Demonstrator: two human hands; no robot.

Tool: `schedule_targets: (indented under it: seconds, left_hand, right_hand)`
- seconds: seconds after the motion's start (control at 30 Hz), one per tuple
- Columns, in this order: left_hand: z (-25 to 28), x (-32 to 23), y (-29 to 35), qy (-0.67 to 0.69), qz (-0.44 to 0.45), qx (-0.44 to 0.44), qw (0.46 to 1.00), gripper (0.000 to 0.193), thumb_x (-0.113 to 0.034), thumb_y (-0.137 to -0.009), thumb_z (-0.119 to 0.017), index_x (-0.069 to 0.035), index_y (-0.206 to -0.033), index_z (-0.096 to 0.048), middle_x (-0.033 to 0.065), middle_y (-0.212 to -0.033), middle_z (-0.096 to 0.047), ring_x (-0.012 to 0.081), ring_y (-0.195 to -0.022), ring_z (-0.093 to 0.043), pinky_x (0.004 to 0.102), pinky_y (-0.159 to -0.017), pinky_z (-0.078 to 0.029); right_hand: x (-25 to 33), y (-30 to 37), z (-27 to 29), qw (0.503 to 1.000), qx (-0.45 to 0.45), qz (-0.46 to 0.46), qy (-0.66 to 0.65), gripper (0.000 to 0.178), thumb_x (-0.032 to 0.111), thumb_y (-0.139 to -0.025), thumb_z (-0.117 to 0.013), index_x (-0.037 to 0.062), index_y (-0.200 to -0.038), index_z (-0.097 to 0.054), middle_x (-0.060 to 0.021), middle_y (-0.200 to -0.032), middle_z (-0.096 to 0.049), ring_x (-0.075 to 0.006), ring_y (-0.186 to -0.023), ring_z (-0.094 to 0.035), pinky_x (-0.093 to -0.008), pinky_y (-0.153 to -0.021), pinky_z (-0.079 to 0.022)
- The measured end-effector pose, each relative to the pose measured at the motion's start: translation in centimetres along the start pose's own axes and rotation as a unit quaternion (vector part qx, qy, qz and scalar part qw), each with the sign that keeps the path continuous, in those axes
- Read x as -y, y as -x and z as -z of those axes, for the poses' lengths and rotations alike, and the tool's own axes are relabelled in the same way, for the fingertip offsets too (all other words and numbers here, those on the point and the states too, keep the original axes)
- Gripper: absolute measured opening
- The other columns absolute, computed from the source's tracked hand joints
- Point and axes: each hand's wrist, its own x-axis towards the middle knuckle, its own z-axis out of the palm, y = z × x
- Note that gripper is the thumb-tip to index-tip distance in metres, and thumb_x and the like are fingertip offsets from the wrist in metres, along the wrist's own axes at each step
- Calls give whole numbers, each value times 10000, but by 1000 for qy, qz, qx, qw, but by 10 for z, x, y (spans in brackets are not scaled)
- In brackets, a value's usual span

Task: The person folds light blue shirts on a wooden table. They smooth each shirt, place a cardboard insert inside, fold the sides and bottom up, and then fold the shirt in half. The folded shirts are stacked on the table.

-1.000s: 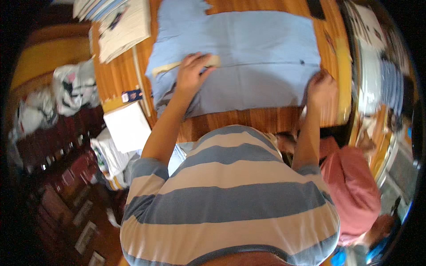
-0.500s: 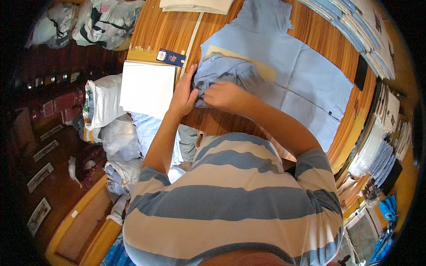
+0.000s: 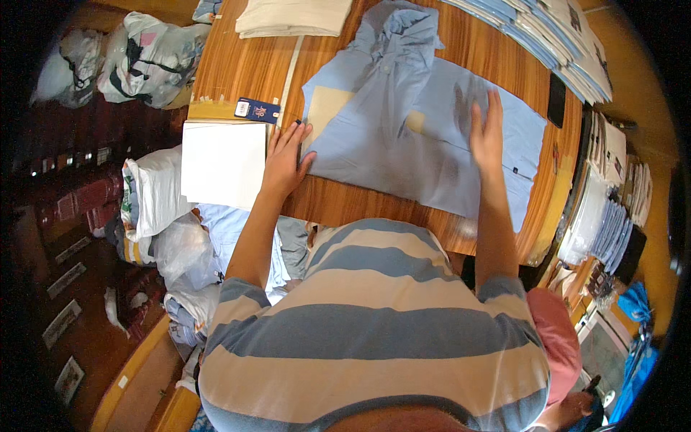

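Observation:
A light blue shirt (image 3: 392,155) lies across the wooden table, with one panel spread over a tan card sheet (image 3: 329,109). Parts of the card show at the left and through a gap near the middle. Bunched cloth, with a button visible, sits at the shirt's far end. My left hand (image 3: 285,158) rests flat by the shirt's left edge, fingers apart, holding nothing. Over the right side of the shirt my right hand (image 3: 488,137) is raised on edge with fingers extended, also holding nothing; whether it touches the cloth I cannot tell.
Left of my left hand are a stack of white sheets (image 3: 223,162) and a dark blue tag (image 3: 257,111). Folded cream cloth (image 3: 291,17) lies at the far edge. A black phone (image 3: 556,101) and stacked packed shirts (image 3: 554,43) stand right. Another person's red sleeve (image 3: 554,338) shows lower right.
My right hand has moved from the bunched cloth beside my left hand to the right side. The bunched panel now lies spread over the card. A person's red sleeve has appeared lower right.

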Motion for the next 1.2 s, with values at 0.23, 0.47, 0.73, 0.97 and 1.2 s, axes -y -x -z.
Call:
schedule_targets:
  seconds: [0.23,0.47,0.73,0.97,1.2]
  left_hand:
    - [-2,-9,13,-50,-7,-29,998,552,-166,-989,-695,-153,-1520,-548,51,-1511,-595,314,-1471,-468,550,-1256,-281]
    - [6,-32,59,-87,30,14,996,571,-82,-969,-665,-124,-1522,-528,81,-1529,-570,330,-1514,-407,564,-1267,-255]
    - [5,-45,3,-36,-62,53,996,732,-228,-989,-633,-12,-1620,-333,184,-1681,-365,368,-1570,-313,534,-1284,-211]
    - [15,-47,-7,3,-58,84,995,1131,-441,-769,-840,-4,-1640,-267,174,-1690,-362,365,-1581,-298,556,-1285,-187]
    - [13,-46,-12,13,-74,81,994,1151,-374,-704,-849,-10,-1637,-282,167,-1693,-363,360,-1576,-314,557,-1282,-187]
  right_hand:
    - [-74,230,118,940,45,-153,300,629,382,-1123,-452,71,-1655,-326,-189,-1741,-243,-421,-1614,-169,-604,-1283,-99]
    - [-81,276,139,940,94,-173,278,665,432,-1127,-405,79,-1676,-277,-145,-1768,-182,-401,-1629,-122,-587,-1291,-46]
    - [2,7,69,997,-53,2,55,228,189,-965,-748,-2,-1085,-717,-183,-999,-739,-346,-920,-726,-409,-813,-579]
    - [67,-204,-70,947,249,130,155,420,352,-858,-828,61,-1152,-755,-170,-1094,-749,-342,-1015,-732,-471,-891,-581]
    - [44,-211,6,896,207,343,194,265,252,-1019,-643,46,-1173,-701,-284,-1009,-754,-286,-966,-781,-507,-853,-585]
